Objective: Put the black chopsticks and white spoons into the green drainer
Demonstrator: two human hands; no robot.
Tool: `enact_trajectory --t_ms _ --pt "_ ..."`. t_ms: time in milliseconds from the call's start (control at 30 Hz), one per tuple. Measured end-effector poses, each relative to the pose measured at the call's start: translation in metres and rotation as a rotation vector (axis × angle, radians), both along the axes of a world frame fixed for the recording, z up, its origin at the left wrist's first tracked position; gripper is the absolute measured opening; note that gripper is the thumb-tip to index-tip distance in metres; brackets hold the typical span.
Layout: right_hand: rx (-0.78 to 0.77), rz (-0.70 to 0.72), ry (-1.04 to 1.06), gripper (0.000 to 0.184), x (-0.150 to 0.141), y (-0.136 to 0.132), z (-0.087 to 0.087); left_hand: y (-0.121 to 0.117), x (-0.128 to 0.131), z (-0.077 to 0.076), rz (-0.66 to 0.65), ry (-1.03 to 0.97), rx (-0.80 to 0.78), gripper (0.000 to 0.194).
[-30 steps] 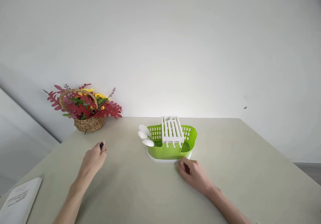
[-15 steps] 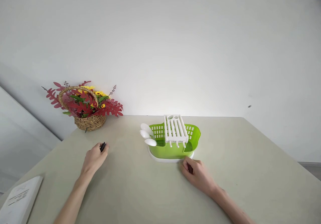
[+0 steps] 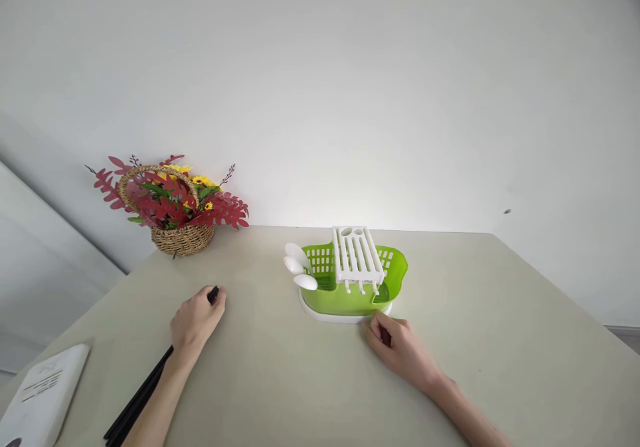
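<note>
My left hand [image 3: 195, 320] rests on the table, closed around long black sticks [image 3: 137, 400], likely chopsticks, whose tips poke out past my fingers and whose length runs back beside my forearm. My right hand [image 3: 397, 347] lies curled on the table, its fingers touching the white base of a green cutlery drainer [image 3: 350, 298]. The drainer carries a white slotted rack [image 3: 357, 255] on top and three white spoons [image 3: 299, 268] sticking out at its left end.
A wicker basket [image 3: 181, 237] of red and yellow artificial flowers stands at the table's back left by the wall. A white booklet [image 3: 43, 393] lies at the near left corner. The beige table [image 3: 500, 340] ends at a white wall.
The black sticks now show along my left forearm, where only their tips showed before. My left hand has shifted slightly right. The view has turned a little, moving everything rightward.
</note>
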State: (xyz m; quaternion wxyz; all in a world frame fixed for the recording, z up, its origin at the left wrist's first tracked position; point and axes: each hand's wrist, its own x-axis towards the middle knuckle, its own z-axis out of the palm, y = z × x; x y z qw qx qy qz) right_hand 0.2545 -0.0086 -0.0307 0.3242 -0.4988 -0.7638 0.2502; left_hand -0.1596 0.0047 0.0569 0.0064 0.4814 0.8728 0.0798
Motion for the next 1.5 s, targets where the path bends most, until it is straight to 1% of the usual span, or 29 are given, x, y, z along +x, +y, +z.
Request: enact_trajectory --t_ms 100,200,400,667,900,1033,1233,1333,1500 --pt "-0.013 0.001 0.001 0.033 0.000 0.000 0.000 -0.001 0.002 -0.005 -0.044 0.026 0.027 0.040" --pt "-0.021 0.000 0.000 0.033 0.000 -0.001 -0.001 -0.003 0.003 -0.009 -0.064 0.029 0.077 0.040" --pt "-0.002 -0.004 -0.003 0.032 0.001 -0.002 0.000 -0.005 0.002 -0.018 -0.123 0.021 0.168 0.037" --pt "0.003 0.005 -0.003 0.033 0.002 -0.002 0.000 -0.005 -0.005 -0.034 -0.192 0.144 0.301 0.033" --pt "-0.014 0.003 -0.005 0.033 0.002 -0.003 -0.001 -0.007 -0.005 -0.040 -0.254 0.198 0.352 0.031" --pt "-0.008 -0.009 -0.019 0.033 0.002 -0.002 -0.004 -0.007 -0.004 -0.043 -0.282 0.252 0.384 0.034" --pt "-0.010 0.002 -0.016 0.033 0.002 -0.002 -0.004 -0.008 0.004 -0.044 -0.325 0.369 0.452 0.046" --pt "-0.014 0.005 -0.012 0.033 0.003 -0.002 -0.004 -0.009 0.012 -0.044 -0.398 0.358 0.505 0.045" --pt "-0.001 0.018 0.005 0.032 0.003 -0.001 -0.005 -0.016 0.038 -0.044 -0.593 0.252 0.568 0.036"
